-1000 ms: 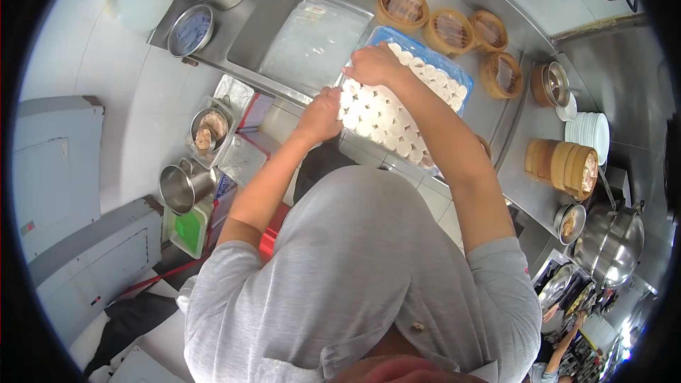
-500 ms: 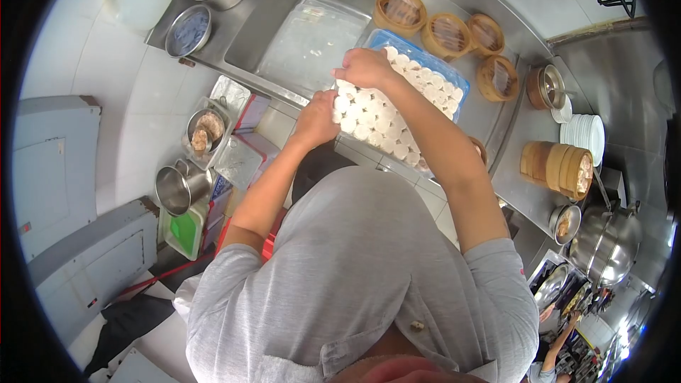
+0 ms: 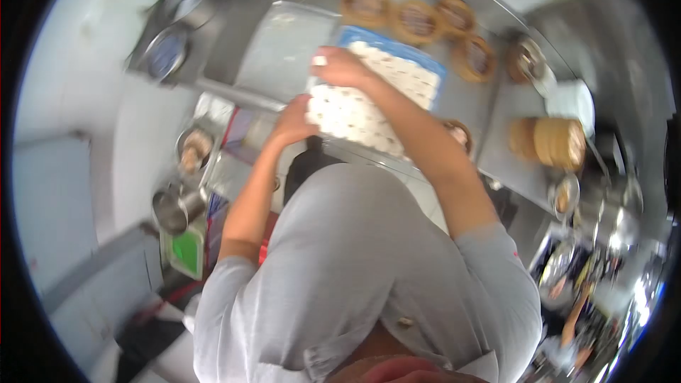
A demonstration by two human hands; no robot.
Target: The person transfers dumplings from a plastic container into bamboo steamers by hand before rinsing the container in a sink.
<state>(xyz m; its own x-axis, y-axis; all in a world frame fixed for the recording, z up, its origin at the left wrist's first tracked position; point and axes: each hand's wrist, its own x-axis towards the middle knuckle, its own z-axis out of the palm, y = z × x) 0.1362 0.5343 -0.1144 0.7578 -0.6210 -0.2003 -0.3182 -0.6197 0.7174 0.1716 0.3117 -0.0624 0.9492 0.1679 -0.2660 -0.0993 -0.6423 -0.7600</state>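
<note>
A blue-edged tray [image 3: 434, 69] full of white round pieces [image 3: 355, 115] lies over the counter and sink edge. My left hand [image 3: 294, 122] is closed on the tray's left edge, its fingertips partly blurred. Above it, my right hand [image 3: 340, 68] pinches one small white piece [image 3: 319, 61] at the tray's upper left side. My right forearm crosses over the tray and hides part of it.
Behind the tray are bamboo steamers [image 3: 413, 21]. A metal sheet [image 3: 287, 39] lies in the sink at left. Stacked steamers [image 3: 550, 140] and white plates [image 3: 571, 103] stand right. Metal bowls [image 3: 167, 51] sit upper left; a person's arm [image 3: 576, 312] shows lower right.
The view has shifted, so the tray and counter appear further left, and the picture is blurrier. A white piece now shows at my right fingertips. My left hand stays at the tray's edge.
</note>
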